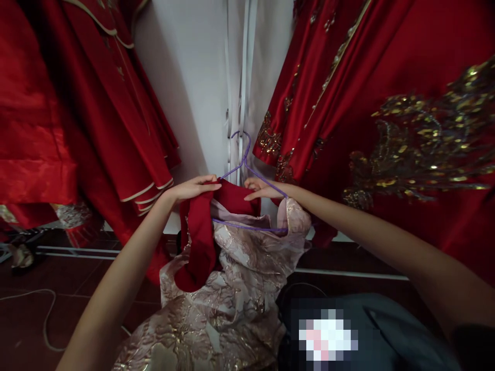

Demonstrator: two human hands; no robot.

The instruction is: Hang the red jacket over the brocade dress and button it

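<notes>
Below the left hand (195, 189) and right hand (266, 189), a pale brocade dress (247, 278) runs off the bottom edge. Red garments (104, 98) to either side are cut off above — and below the right hand, a pixelated patch (328, 335) is unreadable.

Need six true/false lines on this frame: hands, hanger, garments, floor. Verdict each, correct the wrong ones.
1. The left hand wears a glove. False: it is bare and holds the red cloth.
2. The right hand is at that same cloth, to the right of the left hand in the picture. True.
3. The hanger is yellow. False: it is purple.
4. Red garments hang on both sides of the picture. True.
5. The pale dress is plain, with no pattern. False: it carries a shiny pattern.
6. A pale cable lies on the floor at the left of the picture. True.
</notes>
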